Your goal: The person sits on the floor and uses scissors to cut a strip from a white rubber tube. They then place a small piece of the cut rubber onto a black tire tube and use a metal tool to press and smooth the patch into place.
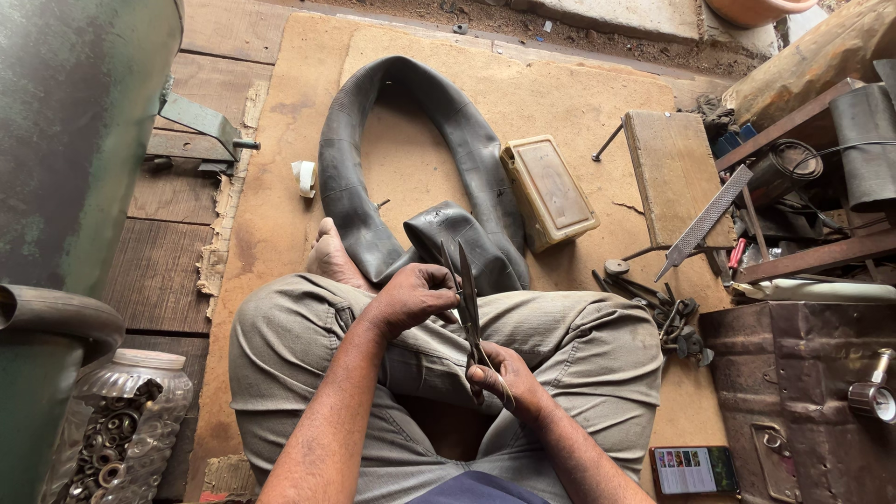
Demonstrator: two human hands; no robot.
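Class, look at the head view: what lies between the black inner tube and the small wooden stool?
In the head view, a rectangular tan tin lies between the inner tube and the stool.

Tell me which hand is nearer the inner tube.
Left. The left hand pinches something just below the inner tube; the right hand sits lower on the scissors handles, farther away.

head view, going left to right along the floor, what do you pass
plastic jar of metal rings → tape roll → black inner tube → tan rectangular tin → wooden stool → metal file → rusty metal box
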